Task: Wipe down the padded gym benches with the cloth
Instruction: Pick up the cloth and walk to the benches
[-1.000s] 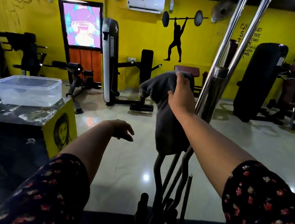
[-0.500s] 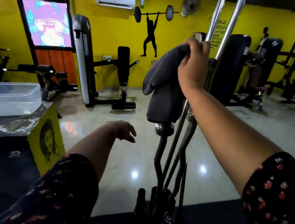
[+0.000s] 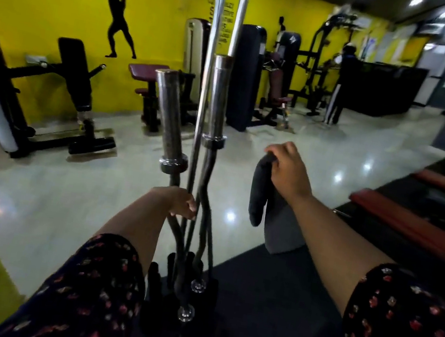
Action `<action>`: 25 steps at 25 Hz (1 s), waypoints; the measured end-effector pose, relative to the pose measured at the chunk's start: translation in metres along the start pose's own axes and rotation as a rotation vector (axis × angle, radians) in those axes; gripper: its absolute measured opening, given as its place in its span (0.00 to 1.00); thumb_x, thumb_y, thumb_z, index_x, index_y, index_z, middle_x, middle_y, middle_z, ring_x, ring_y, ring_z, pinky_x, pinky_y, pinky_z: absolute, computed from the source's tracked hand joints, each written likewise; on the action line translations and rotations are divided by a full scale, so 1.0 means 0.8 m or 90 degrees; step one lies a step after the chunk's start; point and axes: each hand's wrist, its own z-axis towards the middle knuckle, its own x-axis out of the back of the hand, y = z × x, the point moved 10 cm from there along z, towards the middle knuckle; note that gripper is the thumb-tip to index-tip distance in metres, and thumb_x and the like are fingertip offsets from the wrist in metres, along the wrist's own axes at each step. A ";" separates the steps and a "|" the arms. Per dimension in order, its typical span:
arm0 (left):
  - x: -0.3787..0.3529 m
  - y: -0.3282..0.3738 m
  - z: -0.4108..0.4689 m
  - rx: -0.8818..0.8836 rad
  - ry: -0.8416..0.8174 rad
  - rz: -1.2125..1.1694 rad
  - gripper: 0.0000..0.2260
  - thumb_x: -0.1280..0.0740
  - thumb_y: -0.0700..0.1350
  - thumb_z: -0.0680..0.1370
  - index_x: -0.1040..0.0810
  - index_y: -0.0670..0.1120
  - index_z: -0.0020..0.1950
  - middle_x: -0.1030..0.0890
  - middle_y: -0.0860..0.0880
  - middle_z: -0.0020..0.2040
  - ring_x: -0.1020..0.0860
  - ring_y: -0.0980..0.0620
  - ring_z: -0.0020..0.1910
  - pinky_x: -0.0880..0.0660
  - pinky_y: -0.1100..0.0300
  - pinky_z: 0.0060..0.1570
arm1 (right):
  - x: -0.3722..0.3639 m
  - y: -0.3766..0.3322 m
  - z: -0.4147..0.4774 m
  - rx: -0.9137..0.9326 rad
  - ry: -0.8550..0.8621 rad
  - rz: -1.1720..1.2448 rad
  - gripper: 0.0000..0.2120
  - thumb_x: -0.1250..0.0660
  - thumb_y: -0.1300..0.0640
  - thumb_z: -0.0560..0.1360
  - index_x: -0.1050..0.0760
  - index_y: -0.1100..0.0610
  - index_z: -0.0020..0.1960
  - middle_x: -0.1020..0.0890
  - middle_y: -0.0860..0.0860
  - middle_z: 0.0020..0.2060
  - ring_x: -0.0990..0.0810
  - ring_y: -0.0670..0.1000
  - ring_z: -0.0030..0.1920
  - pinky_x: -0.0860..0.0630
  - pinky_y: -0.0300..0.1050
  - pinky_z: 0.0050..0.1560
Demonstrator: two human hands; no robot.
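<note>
Left hand (image 3: 179,201) is against the racked bars (image 3: 202,194); I cannot tell if it grips one. Right hand (image 3: 289,171) clutches the dangling cloth (image 3: 259,192). Red benches (image 3: 402,220) beyond: wiping seemingly not yet begun

Dim overall, ceiling lights (image 3: 417,0) glare off the floor (image 3: 230,216), edges blurred and warped.

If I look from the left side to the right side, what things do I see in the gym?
Weightlifter painting → maroon bench → left hand → cloth held by the right hand → red bench.
</note>
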 end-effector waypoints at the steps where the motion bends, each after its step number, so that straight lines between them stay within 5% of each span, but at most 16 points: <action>1: -0.005 0.028 0.004 -0.030 -0.010 0.002 0.18 0.29 0.54 0.75 0.21 0.52 0.64 0.18 0.51 0.57 0.19 0.51 0.49 0.23 0.60 0.53 | 0.000 0.026 -0.017 -0.039 -0.058 -0.015 0.16 0.41 0.69 0.73 0.22 0.62 0.58 0.26 0.61 0.53 0.25 0.61 0.54 0.29 0.48 0.55; 6: -0.043 0.147 0.014 -0.112 -0.032 0.128 0.21 0.30 0.57 0.75 0.23 0.56 0.67 0.22 0.52 0.64 0.25 0.50 0.64 0.29 0.54 0.64 | 0.003 0.128 -0.139 -0.179 -0.373 -0.158 0.15 0.34 0.67 0.74 0.20 0.60 0.60 0.25 0.60 0.56 0.24 0.60 0.58 0.34 0.41 0.55; 10: -0.108 0.256 -0.012 -0.173 -0.077 0.149 0.21 0.31 0.60 0.74 0.24 0.59 0.66 0.23 0.55 0.64 0.25 0.51 0.62 0.29 0.52 0.63 | 0.044 0.157 -0.262 -0.239 -0.531 -0.234 0.16 0.34 0.64 0.76 0.23 0.63 0.63 0.23 0.61 0.60 0.25 0.60 0.61 0.33 0.45 0.60; 15: -0.199 0.407 -0.085 -0.282 -0.162 0.156 0.22 0.30 0.56 0.76 0.25 0.53 0.68 0.24 0.51 0.65 0.25 0.50 0.62 0.28 0.57 0.63 | 0.168 0.212 -0.415 -0.390 -0.455 -0.216 0.22 0.34 0.63 0.76 0.29 0.59 0.69 0.27 0.59 0.65 0.29 0.58 0.65 0.36 0.44 0.64; 21: -0.305 0.612 -0.172 -0.449 -0.192 0.210 0.19 0.30 0.56 0.76 0.22 0.54 0.66 0.22 0.52 0.65 0.24 0.50 0.63 0.29 0.55 0.65 | 0.339 0.247 -0.621 -0.595 -0.330 -0.231 0.17 0.29 0.59 0.74 0.24 0.60 0.62 0.24 0.59 0.60 0.25 0.59 0.62 0.31 0.46 0.60; 25: -0.373 0.731 -0.238 -0.532 -0.246 0.201 0.18 0.30 0.56 0.77 0.22 0.54 0.66 0.20 0.52 0.63 0.21 0.52 0.48 0.25 0.54 0.61 | 0.459 0.254 -0.739 -0.705 -0.248 -0.282 0.15 0.30 0.57 0.75 0.23 0.64 0.58 0.22 0.62 0.57 0.24 0.61 0.58 0.32 0.47 0.55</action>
